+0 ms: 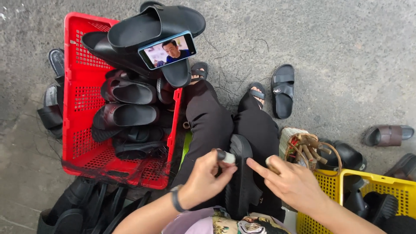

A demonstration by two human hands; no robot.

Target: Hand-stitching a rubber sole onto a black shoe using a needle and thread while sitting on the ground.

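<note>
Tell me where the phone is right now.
In the head view, the phone sits upper centre, propped against a big black slide sandal atop the pile in the red crate, beyond the person's knees.

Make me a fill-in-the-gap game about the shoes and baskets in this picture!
1. The phone leans on a pile of black sandals in the ___ crate.
2. The basket at the lower right is ___.
3. The sandal on the lap is ___.
4. The left hand pinches a small tool against that ___.

Missing words: red; yellow; black; sandal
</note>
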